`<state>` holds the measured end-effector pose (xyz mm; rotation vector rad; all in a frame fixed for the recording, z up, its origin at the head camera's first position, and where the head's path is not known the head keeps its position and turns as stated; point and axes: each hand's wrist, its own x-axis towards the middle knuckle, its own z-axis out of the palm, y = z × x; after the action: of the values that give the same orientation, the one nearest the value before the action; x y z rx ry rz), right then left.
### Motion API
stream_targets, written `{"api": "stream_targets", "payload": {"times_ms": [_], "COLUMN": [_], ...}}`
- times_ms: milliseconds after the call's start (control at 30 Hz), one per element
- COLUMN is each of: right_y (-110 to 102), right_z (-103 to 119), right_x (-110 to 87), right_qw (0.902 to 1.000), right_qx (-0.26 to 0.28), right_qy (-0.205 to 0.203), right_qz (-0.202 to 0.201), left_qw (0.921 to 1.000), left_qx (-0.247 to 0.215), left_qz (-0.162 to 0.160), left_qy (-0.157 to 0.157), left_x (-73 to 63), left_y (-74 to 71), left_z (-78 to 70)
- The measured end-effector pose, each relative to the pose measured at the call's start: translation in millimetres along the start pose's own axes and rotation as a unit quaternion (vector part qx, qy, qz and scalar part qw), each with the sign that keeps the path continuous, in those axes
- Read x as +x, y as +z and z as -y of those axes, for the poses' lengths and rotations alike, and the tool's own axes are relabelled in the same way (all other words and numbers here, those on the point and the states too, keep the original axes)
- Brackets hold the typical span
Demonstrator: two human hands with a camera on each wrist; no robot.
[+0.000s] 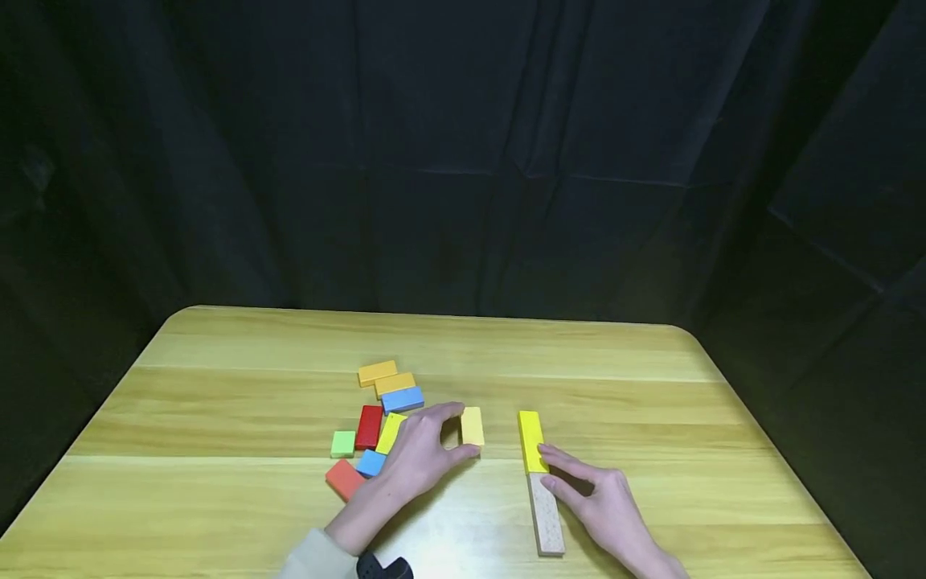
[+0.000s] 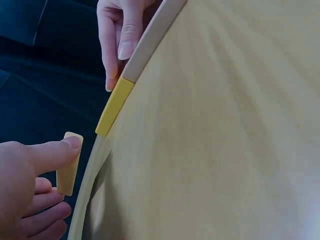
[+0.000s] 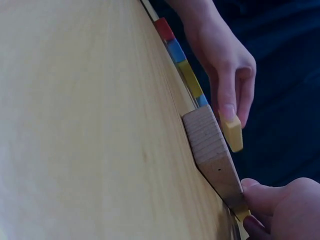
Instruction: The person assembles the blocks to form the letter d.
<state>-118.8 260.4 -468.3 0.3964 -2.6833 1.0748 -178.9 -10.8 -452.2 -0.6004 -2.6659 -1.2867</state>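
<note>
My left hand (image 1: 427, 450) pinches a pale yellow block (image 1: 473, 426) between thumb and fingers, raised above the table in both wrist views. To its right, a bright yellow block (image 1: 531, 441) and a speckled greyish wooden block (image 1: 546, 515) lie end to end in one line. My right hand (image 1: 604, 498) is at their right side, fingers fairly straight, with the index fingertip at the yellow block and the thumb at the wooden one near the joint. In the left wrist view the right thumb (image 2: 126, 49) lies against the wooden block's side.
Left of my left hand lie several loose blocks: two orange ones (image 1: 378, 372), a blue one (image 1: 403, 400), a dark red one (image 1: 369, 426), a green one (image 1: 343, 444) and a coral one (image 1: 345, 479). My left forearm partly covers this group. A dark curtain (image 1: 463, 161) hangs behind the wooden table (image 1: 217, 386).
</note>
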Motion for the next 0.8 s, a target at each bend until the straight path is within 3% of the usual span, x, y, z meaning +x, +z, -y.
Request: {"api": "stream_targets", "payload": {"times_ms": [400,800], "right_y": [0,3], "right_z": [-1,0], "right_x": [1.5,3.3], "right_qw": [0.9997,0.9996], "right_qx": [-0.021,-0.025], "right_qy": [-0.007,-0.014], "right_qz": [-0.004,0.003], "left_qw": [0.9996,0.9987], "left_qx": [-0.005,-0.010], "left_qz": [0.006,-0.015], "left_qy": [-0.029,-0.048], "left_x": [34.7,53.5], "left_y": [27.0,47.8], "left_z": [-14.1,-17.0]}}
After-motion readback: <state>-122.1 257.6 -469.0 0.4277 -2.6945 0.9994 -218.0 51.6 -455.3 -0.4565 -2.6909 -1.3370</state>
